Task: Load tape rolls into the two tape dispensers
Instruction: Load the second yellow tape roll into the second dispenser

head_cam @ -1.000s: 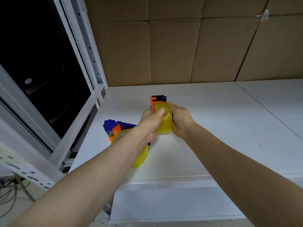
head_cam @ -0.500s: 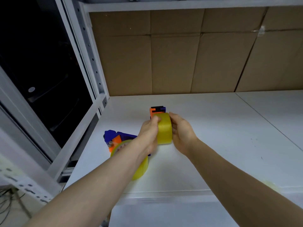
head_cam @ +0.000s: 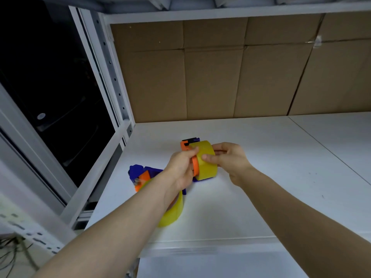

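Note:
An orange and blue tape dispenser (head_cam: 185,144) stands on the white shelf (head_cam: 261,177), with a yellow tape roll (head_cam: 206,164) against its orange side. My left hand (head_cam: 181,167) grips the dispenser from the left. My right hand (head_cam: 228,157) pinches the roll from the right, thumb on its face. A second blue and orange dispenser (head_cam: 141,175) lies at the left, partly hidden by my left forearm. It carries another yellow tape roll (head_cam: 173,212).
Brown cardboard panels (head_cam: 241,77) line the back of the shelf. A white metal upright (head_cam: 112,73) and a dark opening stand at the left. The shelf's front edge (head_cam: 210,245) is close below my arms.
The camera has tilted up, so everything sits lower in view. The roll has shifted a little to the right of the dispenser's orange side, and my right hand's thumb now lies across its face.

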`<state>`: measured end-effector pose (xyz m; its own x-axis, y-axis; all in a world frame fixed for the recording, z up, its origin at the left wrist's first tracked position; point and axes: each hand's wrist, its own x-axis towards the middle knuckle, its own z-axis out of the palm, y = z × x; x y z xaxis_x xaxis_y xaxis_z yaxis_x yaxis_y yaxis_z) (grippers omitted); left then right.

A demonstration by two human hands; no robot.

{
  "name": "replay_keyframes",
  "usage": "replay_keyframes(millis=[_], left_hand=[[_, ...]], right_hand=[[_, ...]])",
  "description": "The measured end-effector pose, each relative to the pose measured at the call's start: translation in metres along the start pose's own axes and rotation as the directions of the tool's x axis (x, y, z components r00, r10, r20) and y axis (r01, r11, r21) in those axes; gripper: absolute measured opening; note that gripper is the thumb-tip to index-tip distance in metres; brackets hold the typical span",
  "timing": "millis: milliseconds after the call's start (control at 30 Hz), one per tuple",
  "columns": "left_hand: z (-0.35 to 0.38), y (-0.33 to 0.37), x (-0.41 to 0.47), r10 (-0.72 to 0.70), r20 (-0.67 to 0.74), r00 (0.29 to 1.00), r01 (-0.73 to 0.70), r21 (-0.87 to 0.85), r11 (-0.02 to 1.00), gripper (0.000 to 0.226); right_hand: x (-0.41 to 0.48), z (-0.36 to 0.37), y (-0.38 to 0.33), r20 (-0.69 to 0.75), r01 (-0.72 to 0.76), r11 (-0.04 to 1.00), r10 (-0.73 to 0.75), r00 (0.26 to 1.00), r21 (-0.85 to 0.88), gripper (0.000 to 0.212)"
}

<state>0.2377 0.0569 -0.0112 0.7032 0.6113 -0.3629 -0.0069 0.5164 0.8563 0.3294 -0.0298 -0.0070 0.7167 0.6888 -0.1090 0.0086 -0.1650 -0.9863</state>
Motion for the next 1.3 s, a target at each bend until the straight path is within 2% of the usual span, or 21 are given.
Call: replay_keyframes(millis=[167,300,500,633,700,733,833,900,967,1033,1167,1233,1300], left_hand=[[0.003,-0.003,0.006,0.051,-0.063,0.997,-0.050,0.007,0.999,0.050],[0.010,-0.008,0.007,0.074,-0.087,0.993,-0.075,-0.010,0.997,0.043],[0.011,-0.009,0.003,0.061,-0.058,0.996,-0.060,0.017,0.998,0.033],[0.016,-0.004,0.001,0.042,-0.055,0.998,-0.039,0.054,0.998,0.050],[0.014,0.000,0.005,0.039,-0.077,0.996,-0.031,0.102,0.994,0.060],[0.012,0.001,0.007,0.054,-0.095,0.994,-0.042,0.126,0.991,0.056],[0.005,0.005,0.005,0.102,-0.118,0.988,-0.088,0.122,0.989,0.021],[0.003,0.010,0.002,0.141,-0.123,0.982,-0.130,0.095,0.987,0.020],[0.003,0.015,0.001,0.180,-0.177,0.968,-0.159,0.131,0.979,0.029],[0.003,0.017,0.001,0.218,-0.219,0.951,-0.179,0.183,0.967,0.031],[0.008,0.012,-0.005,0.248,-0.072,0.966,-0.236,0.151,0.960,0.023],[0.011,0.008,-0.009,0.242,-0.003,0.970,-0.237,0.203,0.950,0.028],[0.014,0.009,-0.019,0.175,0.077,0.982,-0.187,0.202,0.961,0.046]], right_hand=[[-0.001,-0.012,-0.002,0.041,-0.132,0.961,0.126,0.991,0.243,0.041],[-0.002,-0.021,-0.001,0.029,-0.199,0.913,0.202,0.979,0.357,0.033],[-0.010,-0.021,0.004,0.010,-0.178,0.913,0.187,0.982,0.368,0.033],[-0.005,-0.026,0.004,0.026,-0.194,0.873,0.204,0.979,0.448,0.043],[-0.002,-0.025,0.005,-0.016,-0.173,0.853,0.208,0.978,0.493,0.043],[0.000,-0.025,0.007,-0.053,-0.154,0.835,0.213,0.976,0.528,0.042],[0.001,-0.031,0.007,-0.163,-0.091,0.784,0.239,0.957,0.614,0.042],[-0.003,-0.038,0.003,-0.190,-0.060,0.777,0.227,0.955,0.627,0.038],[-0.010,-0.047,-0.007,-0.142,-0.084,0.807,0.203,0.969,0.585,0.033],[-0.017,-0.053,-0.019,-0.006,-0.170,0.852,0.199,0.980,0.494,0.030],[-0.013,-0.047,-0.026,0.305,-0.295,0.878,0.183,0.934,0.377,0.022],[-0.009,-0.037,-0.028,0.319,-0.302,0.883,0.188,0.929,0.360,0.022],[-0.005,-0.031,-0.028,0.283,-0.319,0.870,0.220,0.934,0.376,0.023]])
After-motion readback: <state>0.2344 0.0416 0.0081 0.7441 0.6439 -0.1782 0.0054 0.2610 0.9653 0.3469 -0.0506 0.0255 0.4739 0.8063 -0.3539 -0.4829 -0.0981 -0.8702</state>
